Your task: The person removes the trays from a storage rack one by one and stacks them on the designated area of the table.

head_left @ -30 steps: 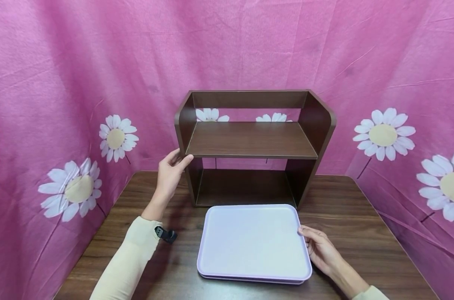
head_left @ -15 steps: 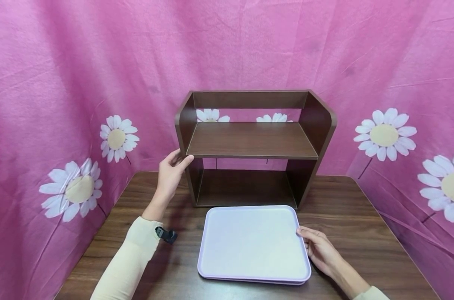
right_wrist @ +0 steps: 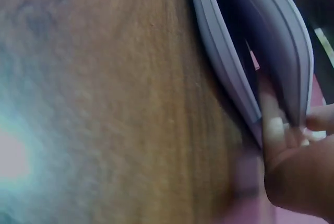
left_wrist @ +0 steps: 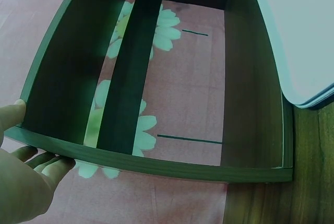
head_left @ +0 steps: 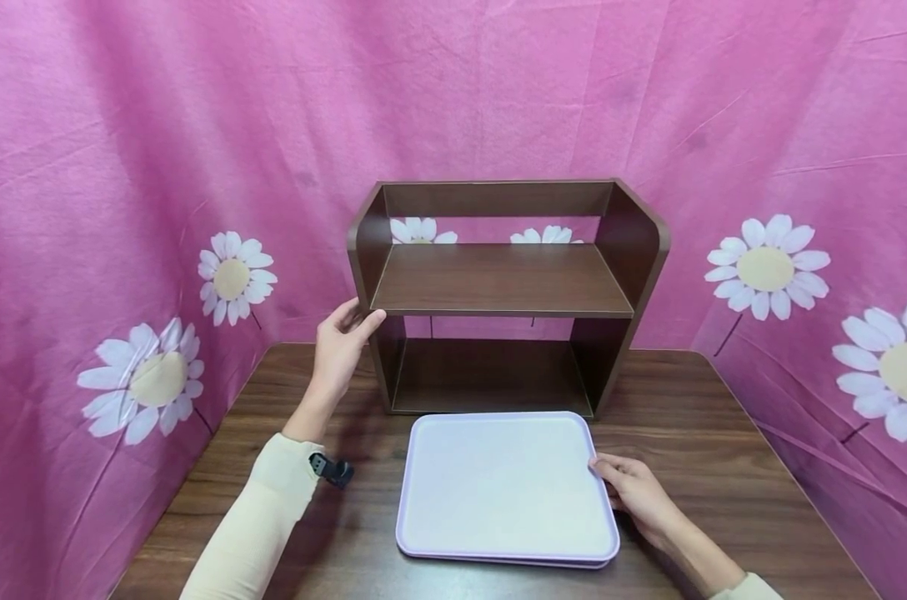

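Observation:
A dark brown two-tier shelf (head_left: 498, 283) stands on the table. At its left side panel my left hand (head_left: 338, 354) grips the edge, thumb in front and fingers behind; the left wrist view shows the same hold. In front of the shelf lies a pale purple rectangular tray (head_left: 506, 487) on top of another. My right hand (head_left: 637, 496) pinches the upper tray's right edge, thumb on top and fingers underneath. The right wrist view shows that edge raised, with a gap above the lower tray (right_wrist: 224, 62). Most of the lower tray is hidden.
The wooden table (head_left: 686, 425) extends on both sides of the trays. A pink curtain (head_left: 498, 92) printed with white daisies hangs behind and around it. The trays' far edge comes close to the shelf's bottom front. A black strap (head_left: 333, 469) sits on the left sleeve.
My right hand has shifted slightly left with the upper tray's right edge. The left hand and the shelf stay as they were.

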